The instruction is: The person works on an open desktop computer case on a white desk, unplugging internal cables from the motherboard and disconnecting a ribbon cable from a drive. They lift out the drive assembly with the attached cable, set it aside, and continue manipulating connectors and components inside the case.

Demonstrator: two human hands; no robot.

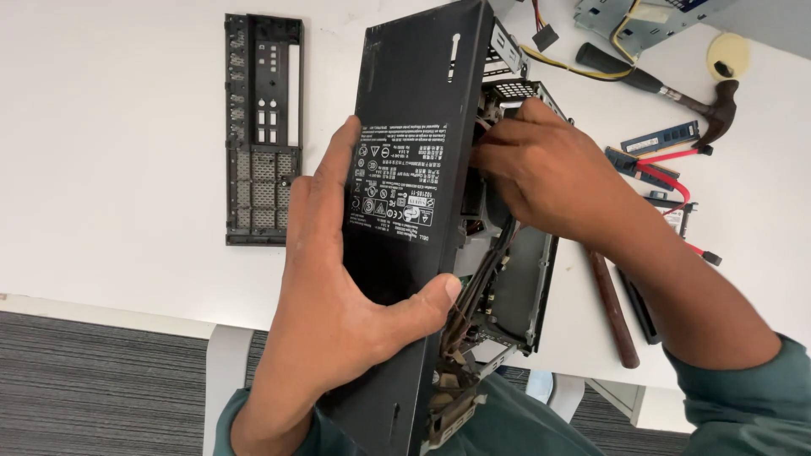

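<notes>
The left hand grips a black computer case, tipped up on edge over the table's near edge, its fingers spread on the labelled outer panel with the thumb pressed on it. The right hand reaches into the open interior, fingers curled among cables (whether they pinch one cannot be told). A black perforated back panel lies flat toward the far left corner. A hammer and memory sticks lie near the far right edge.

A white counter under even, bright light stands over a floor of dark grey ribbed carpet, its white leg showing below the edge.
</notes>
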